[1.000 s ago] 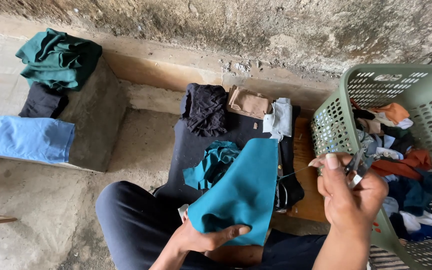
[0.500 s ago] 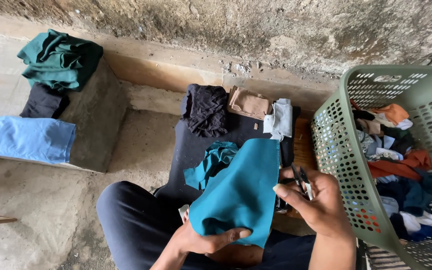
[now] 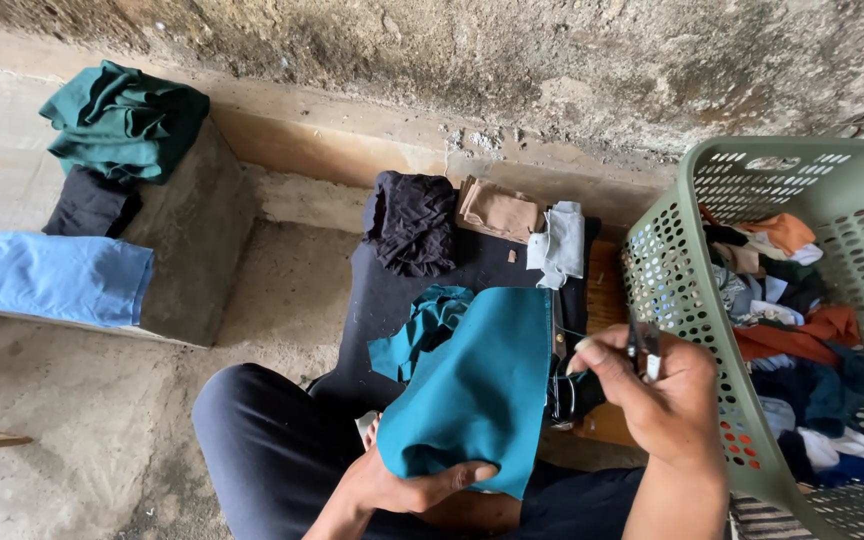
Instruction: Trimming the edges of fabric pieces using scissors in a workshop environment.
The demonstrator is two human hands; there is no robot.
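Note:
My left hand grips the lower edge of a teal piece of cloth and holds it up over my lap. My right hand is just right of the cloth's edge, pinching a small metal cutting tool that points upward. A thin thread seems to run from the cloth's edge towards that hand. A second crumpled teal piece lies behind the held cloth on a dark cloth-covered board.
A green plastic basket full of mixed clothes stands close on the right. Black, tan and pale grey folded pieces lie on the board. A concrete block at left carries green, black and blue cloths. A rough wall lies ahead.
My right hand has come away from the basket side and moved left and down to the teal cloth's edge, still holding the small tool. The left hand and cloth stay put.

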